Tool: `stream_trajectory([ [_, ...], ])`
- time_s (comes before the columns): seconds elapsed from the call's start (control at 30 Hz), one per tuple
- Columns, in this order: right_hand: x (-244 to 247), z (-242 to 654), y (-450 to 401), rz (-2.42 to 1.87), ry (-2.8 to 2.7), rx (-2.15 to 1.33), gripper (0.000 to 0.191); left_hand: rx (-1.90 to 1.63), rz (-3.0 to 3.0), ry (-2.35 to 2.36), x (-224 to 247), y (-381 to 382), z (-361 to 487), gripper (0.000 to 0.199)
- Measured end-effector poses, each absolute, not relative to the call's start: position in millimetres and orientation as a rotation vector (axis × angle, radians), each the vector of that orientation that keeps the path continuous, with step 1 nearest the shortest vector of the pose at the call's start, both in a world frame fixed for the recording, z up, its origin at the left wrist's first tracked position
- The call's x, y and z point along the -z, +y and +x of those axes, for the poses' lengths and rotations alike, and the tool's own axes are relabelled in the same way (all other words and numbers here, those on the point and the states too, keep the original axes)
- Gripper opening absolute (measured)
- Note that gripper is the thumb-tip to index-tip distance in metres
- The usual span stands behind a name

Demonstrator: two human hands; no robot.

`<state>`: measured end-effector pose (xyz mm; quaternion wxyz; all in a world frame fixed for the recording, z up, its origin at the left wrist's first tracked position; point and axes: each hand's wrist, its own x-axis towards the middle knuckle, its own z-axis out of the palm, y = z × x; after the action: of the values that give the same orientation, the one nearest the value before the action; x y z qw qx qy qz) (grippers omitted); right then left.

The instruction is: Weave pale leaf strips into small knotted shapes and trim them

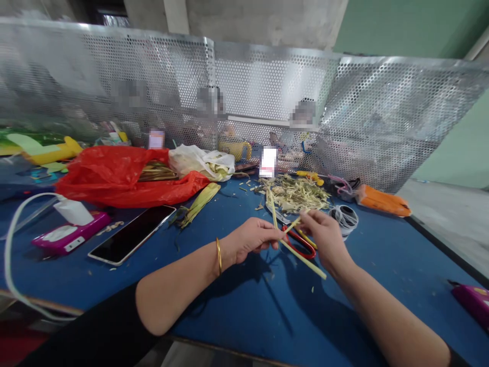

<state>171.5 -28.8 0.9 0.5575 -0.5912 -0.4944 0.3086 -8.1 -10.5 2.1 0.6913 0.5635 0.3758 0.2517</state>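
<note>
Head view: pale yellow-green plant strips (314,268) crossed above a blue worktop (237,204).
The left hand (263,235), fingers pinched closed, grips the strips near their crossing; the right hand (322,232), likewise pinched, holds one strip. Crossing formed; protruding ends apparently unfinished. Behind, a silvery perforated-metal screen (267,71); at right, a green wall (401,30).

I can read no lettering, brand or number from here. The bright upright screen (268,160) and purple power strip (76,238) show me nothing legible.
</note>
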Motion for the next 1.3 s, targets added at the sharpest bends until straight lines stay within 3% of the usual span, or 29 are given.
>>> stream_trajectory([
  [0.07,-8.6,177.3,-30.1,-1.417,-1.304,-0.159,0.038,-0.579,1.313,0.828,-2.0,-12.5,-7.9,0.025],
  [0.13,-15.3,178.5,-33.8,-1.394,-1.553,0.112,0.028,-0.591,1.376,0.813,-1.3,-15.4,-6.3,0.027],
  [0.2,-18.0,174.7,-38.1,-1.354,-1.817,-0.038,0.02,-0.575,1.417,0.802,0.0,-18.6,-3.9,0.031],
  [0.37,-8.8,160.6,-42.8,-1.354,-1.805,-0.922,0.033,-0.513,1.498,0.773,1.6,-23.7,-2.5,0.036],
  [0.57,3.9,157.6,-38.8,-1.393,-1.55,-0.838,0.029,-0.496,1.501,0.733,-1.1,-23.3,-6.2,0.031],
  [0.63,3.2,160.3,-38.3,-1.43,-1.664,-0.678,0.029,-0.499,1.453,0.747,0.6,-22.7,-5.2,0.031],
  [0.73,-6.2,165.8,-42.6,-1.422,-1.817,-0.085,0.022,-0.538,1.298,0.833,3.7,-19.7,-2.7,0.036],
  [0.87,-19.2,164.6,-54.8,-1.117,-2.16,0.531,0.019,-0.626,0.991,0.857,4.5,-12.0,-2.8,0.038],
  [1.03,-7.4,147.4,-59.9,-0.848,-2.751,0.685,0.021,-0.719,0.89,0.77,6.0,-6.3,-4.4,0.024],
  [1.13,1.5,144.1,-57.3,-0.908,-2.764,0.754,0.017,-0.725,0.898,0.794,7.1,-6.7,-3.4,0.024],
  [1.3,1.6,146.7,-57.2,-0.841,-2.67,0.683,0.027,-0.752,0.869,0.795,6.6,-9.5,-2.0,0.03],
])
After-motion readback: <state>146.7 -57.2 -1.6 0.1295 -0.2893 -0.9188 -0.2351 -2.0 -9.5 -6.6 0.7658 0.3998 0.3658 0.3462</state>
